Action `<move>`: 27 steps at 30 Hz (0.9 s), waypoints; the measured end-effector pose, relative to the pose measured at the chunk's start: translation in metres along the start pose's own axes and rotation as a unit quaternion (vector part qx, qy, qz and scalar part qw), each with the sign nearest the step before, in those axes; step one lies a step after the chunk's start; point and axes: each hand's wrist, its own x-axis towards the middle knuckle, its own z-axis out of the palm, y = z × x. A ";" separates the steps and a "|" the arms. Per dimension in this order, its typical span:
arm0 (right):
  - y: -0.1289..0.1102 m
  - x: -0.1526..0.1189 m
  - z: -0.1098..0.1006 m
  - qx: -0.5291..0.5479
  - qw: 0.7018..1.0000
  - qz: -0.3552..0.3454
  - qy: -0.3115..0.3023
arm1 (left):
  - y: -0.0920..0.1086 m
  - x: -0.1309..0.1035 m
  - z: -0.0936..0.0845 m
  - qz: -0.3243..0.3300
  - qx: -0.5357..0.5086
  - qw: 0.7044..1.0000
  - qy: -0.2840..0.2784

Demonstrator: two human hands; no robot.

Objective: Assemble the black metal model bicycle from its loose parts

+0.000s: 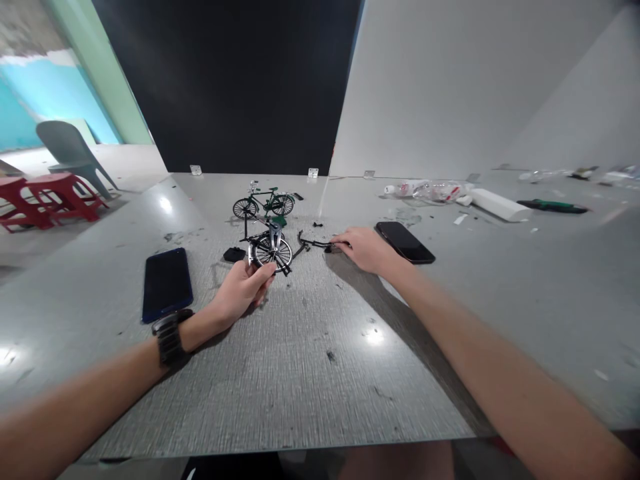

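Observation:
My left hand (245, 288), with a black watch on its wrist, is closed on a partly built black model bicycle (273, 252). Its silver-rimmed wheel faces me, held just above the table between thumb and fingers. To the right, my right hand (361, 247) reaches down to the tabletop, its fingertips bent together at small dark parts (329, 248). Whether they pinch one is too small to tell. Beside those fingertips lie thin black frame pieces (307, 243). A small black part (234, 254) rests left of the held model.
Behind the held model stands a green model bicycle (265, 201). Phones lie at the left (167, 283) and right (405, 241). Clear plastic wrapping (430, 191), a white block (499, 205) and a green-black tool (551, 207) lie at the back right. A black panel (230, 87) rises behind the table.

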 end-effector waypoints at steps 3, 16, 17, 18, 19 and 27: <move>-0.001 0.000 -0.001 0.003 1.000 -0.001 0.001 | 0.001 0.000 0.001 0.002 0.006 1.000 0.005; 0.003 0.001 0.004 0.009 0.999 -0.028 0.027 | 0.004 0.000 0.001 0.006 0.021 1.000 0.002; 0.003 0.001 0.003 0.008 0.999 -0.033 0.030 | 0.004 0.001 0.001 0.005 0.024 1.000 0.002; 0.002 0.000 0.003 0.007 0.999 -0.037 0.033 | 0.003 0.001 0.001 0.004 0.025 1.000 0.002; 0.002 0.000 0.002 0.006 0.999 -0.041 0.035 | 0.003 0.001 0.001 0.005 0.024 1.000 0.002; -0.002 -0.003 -0.002 0.012 0.998 -0.041 0.051 | 0.004 0.000 -0.001 0.011 0.012 1.000 -0.013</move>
